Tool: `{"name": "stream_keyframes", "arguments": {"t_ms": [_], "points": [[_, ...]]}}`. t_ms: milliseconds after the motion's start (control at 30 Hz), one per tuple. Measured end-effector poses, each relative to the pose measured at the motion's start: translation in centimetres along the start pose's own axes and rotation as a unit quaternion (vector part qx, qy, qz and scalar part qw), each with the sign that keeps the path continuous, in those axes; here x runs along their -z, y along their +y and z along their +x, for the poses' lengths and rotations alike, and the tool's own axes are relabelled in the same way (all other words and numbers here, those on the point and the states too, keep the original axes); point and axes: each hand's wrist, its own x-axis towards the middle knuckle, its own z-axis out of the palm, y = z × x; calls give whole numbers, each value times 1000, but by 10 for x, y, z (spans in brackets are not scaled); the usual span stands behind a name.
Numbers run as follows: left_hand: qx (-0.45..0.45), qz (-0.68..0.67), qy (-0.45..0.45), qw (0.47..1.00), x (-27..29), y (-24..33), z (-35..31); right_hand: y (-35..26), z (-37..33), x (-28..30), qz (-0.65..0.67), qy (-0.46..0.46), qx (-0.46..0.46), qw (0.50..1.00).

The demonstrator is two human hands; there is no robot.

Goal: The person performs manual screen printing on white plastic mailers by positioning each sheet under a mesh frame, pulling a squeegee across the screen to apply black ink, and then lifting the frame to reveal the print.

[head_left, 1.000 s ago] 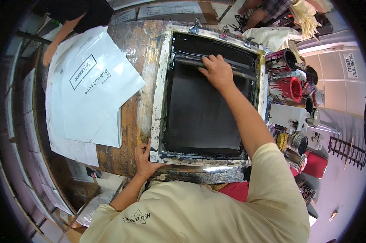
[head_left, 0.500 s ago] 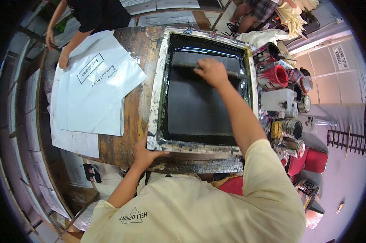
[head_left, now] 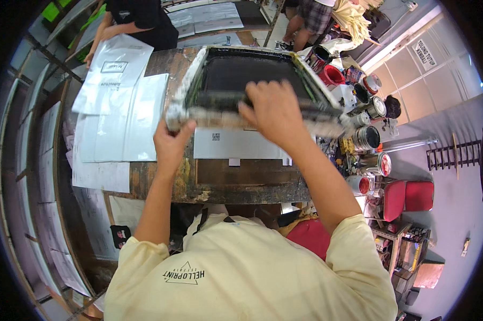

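Note:
A screen-printing frame (head_left: 190, 77) with a pale, ink-stained wooden rim and dark mesh stands tilted, its near side raised off the table. My left hand (head_left: 170, 147) grips its near left corner, thumb on the rim. Inside the frame, my right hand (head_left: 276, 109) is closed around a dark squeegee (head_left: 220, 100), which lies across the near end of the mesh and is blurred. Below the raised edge shows a white sheet (head_left: 239, 144) with a small square code, lying flat on the worn wooden table (head_left: 180, 184).
White plastic bags (head_left: 116, 131) lie stacked on the left. A co-worker (head_left: 140, 24) in black holds a top bag's far end. Paint cans (head_left: 366, 137) crowd the right side, with a red chair (head_left: 394, 200) beyond. Metal racks (head_left: 25, 176) stand at far left.
The frame's near side has come up from flat, uncovering the white sheet. My right hand brought the squeegee toward me. The co-worker has drawn the top bag away to the far left.

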Motion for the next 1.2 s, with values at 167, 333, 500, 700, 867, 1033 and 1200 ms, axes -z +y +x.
{"name": "stream_keyframes", "arguments": {"t_ms": [167, 333, 500, 700, 867, 1033, 1200], "points": [[-203, 263, 54, 942, -21, -57, 8, 9, 54, 16, -31, 126, -14, 991], [-70, 584, -84, 804, -54, -173, -79, 23, 84, 36, -42, 115, -23, 992], [-65, 579, -86, 808, -62, -185, -88, 31, 99, 38, -57, 105, -22, 993], [-87, 569, -65, 815, -74, -144, -75, 33, 93, 27, -38, 166, -7, 985], [-133, 257, 34, 957, -98, -83, -3, 37, 101, 27, -34, 179, -2, 983], [-111, 174, 143, 968, -83, -80, -13, 31, 99, 35, -29, 148, -12, 988], [47, -31, 196, 979, -9, -104, -9, 27, 101, 46, -12, 101, -43, 994]]}}
